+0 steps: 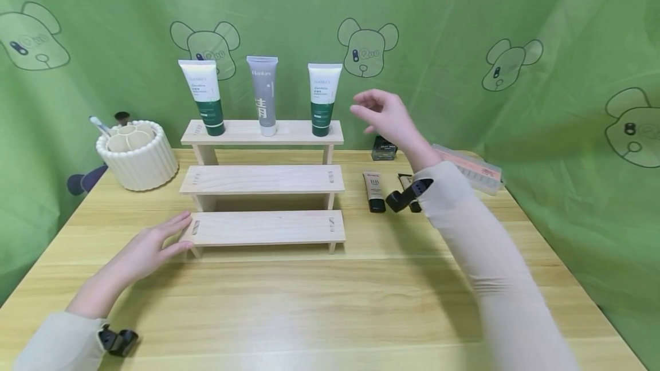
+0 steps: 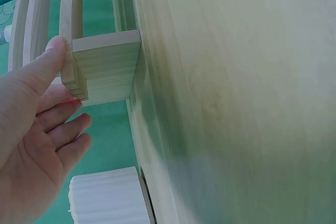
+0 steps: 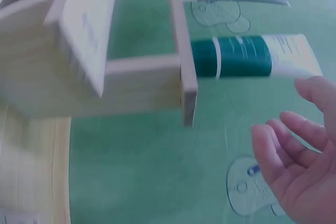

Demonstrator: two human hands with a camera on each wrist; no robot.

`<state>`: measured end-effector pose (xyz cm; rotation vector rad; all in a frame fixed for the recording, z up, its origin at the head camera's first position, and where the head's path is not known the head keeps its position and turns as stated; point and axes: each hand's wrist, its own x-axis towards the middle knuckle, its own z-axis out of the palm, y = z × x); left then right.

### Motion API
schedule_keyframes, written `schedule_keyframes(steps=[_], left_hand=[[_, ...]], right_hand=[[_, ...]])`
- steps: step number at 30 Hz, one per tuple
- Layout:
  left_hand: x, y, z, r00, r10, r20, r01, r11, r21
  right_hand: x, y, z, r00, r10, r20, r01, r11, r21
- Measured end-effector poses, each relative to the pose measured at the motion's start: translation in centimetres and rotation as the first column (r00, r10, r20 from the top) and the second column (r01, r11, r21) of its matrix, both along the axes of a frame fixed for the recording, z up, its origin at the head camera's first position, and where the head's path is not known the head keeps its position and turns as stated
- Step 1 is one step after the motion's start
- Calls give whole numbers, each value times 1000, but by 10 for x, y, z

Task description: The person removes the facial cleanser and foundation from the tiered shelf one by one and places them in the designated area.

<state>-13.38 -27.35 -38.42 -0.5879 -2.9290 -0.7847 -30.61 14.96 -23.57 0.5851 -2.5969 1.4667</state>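
A three-step wooden display rack (image 1: 263, 228) stands on the table. My left hand (image 1: 154, 245) holds the left end of its lowest shelf, thumb and index finger at opposite edges (image 2: 73, 77); the other fingers are loose. Three tubes stand upright on the top shelf: a white-and-green tube (image 1: 203, 96) at left, a grey tube (image 1: 265, 96) in the middle and another white-and-green tube (image 1: 322, 99) at right. My right hand (image 1: 387, 116) hovers just right of that last tube, fingers loosely bent around nothing. In the right wrist view a gap separates its fingertips from the rack.
A BB cream tube (image 1: 374, 190) and a partly hidden dark tube (image 1: 405, 181) lie right of the rack. Behind them are a small black box (image 1: 384, 149) and a clear pinkish case (image 1: 471, 168). At left stands a white ribbed pot (image 1: 141, 159) with brushes. A green curtain (image 1: 438, 4) hangs behind.
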Motion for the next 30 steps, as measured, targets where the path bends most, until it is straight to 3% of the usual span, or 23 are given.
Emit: schedule_keyframes(steps=[4,11,22,30], left_hand=[[0,0,0,1000,-1,1,1,1000,0],[0,-1,-1,1000,-11,-15,11,1000,3],[1,0,-1,1000,-5,-17,5,1000,4],[1,0,-2,1000,-7,-24,7,1000,10]], right_hand=[[-6,-16,1,999,14,32,-10,990,-138],[-9,-38,6,997,20,74,5,946,-323],[-18,-48,6,993,9,121,42,911,-411],[-16,-48,4,993,30,115,27,886,-463]])
